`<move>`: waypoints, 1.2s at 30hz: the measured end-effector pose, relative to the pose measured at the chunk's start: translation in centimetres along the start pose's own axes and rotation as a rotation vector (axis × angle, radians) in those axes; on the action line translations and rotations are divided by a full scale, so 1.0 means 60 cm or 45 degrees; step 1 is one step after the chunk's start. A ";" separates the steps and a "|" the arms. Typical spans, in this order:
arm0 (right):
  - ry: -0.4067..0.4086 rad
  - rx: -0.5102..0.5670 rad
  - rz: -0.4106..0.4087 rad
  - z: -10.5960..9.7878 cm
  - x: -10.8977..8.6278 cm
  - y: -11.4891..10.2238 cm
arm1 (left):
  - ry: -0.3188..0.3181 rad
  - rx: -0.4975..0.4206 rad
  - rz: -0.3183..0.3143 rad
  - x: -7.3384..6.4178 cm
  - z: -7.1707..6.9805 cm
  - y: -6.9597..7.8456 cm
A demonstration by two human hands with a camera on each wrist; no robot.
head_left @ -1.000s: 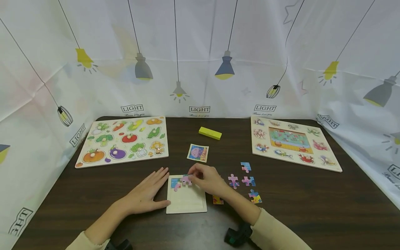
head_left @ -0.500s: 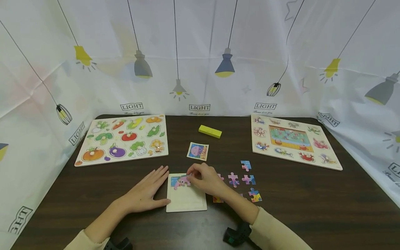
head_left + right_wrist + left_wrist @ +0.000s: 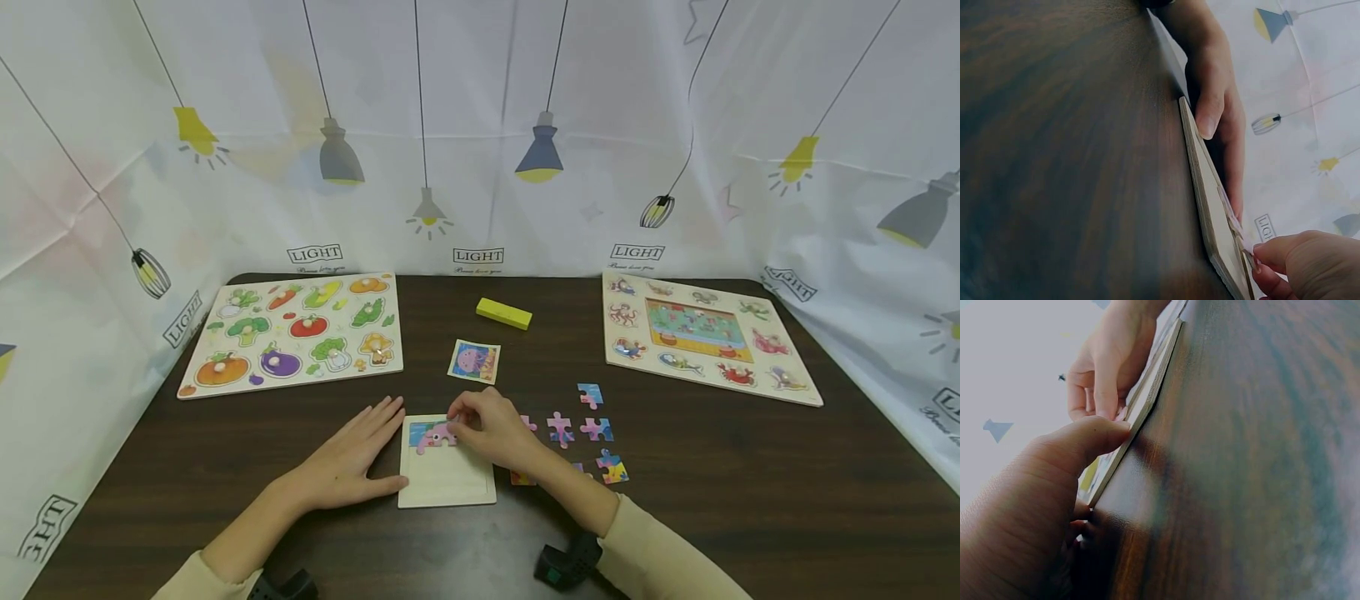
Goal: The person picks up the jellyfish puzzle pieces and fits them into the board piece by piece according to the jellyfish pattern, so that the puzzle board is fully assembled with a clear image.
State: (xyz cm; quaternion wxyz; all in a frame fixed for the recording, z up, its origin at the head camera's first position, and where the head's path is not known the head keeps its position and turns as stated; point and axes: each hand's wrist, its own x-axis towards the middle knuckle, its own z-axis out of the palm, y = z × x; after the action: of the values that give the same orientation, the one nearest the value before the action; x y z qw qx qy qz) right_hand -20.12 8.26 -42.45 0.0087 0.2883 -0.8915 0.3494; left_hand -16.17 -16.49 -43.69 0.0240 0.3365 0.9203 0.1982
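A pale wooden puzzle tray (image 3: 447,485) lies in front of the person. In its top left corner sits a blue-and-pink jigsaw piece (image 3: 417,432). The right hand (image 3: 491,429) pinches a pink jigsaw piece (image 3: 442,434) with an eye printed on it, right against that corner piece, at the tray's upper edge. The left hand (image 3: 348,467) lies with fingers spread at the tray's left side, its thumb touching the edge. In the left wrist view, the left thumb (image 3: 1100,434) rests on the tray's rim. The right wrist view shows the right fingertips (image 3: 1266,253) low over the tray.
Several loose jigsaw pieces, including a yellow-and-blue one (image 3: 612,468), lie right of the tray, some partly behind the right forearm. Beyond are a picture card (image 3: 474,362), a yellow block (image 3: 504,314), a vegetable puzzle board (image 3: 277,387) and a sea-animal puzzle board (image 3: 630,312).
The right hand has shifted the pink piece slightly left, so it now sits closer against the corner piece. The left hand has stayed in place at the tray.
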 end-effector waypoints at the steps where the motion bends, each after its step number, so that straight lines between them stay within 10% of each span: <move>1: 0.003 -0.004 -0.003 0.000 0.000 0.000 | 0.000 0.000 0.000 0.000 0.000 0.000; 36: 0.020 -0.158 -0.042 0.009 0.000 -0.009 | 0.001 -0.006 -0.006 0.001 0.002 -0.002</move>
State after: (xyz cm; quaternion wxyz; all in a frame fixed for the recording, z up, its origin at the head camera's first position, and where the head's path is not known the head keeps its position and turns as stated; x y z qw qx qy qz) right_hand -19.73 7.58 -42.53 0.0395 0.2991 -0.9065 0.2954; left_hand -16.26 -16.50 -43.82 0.0250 0.3342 0.9206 0.2004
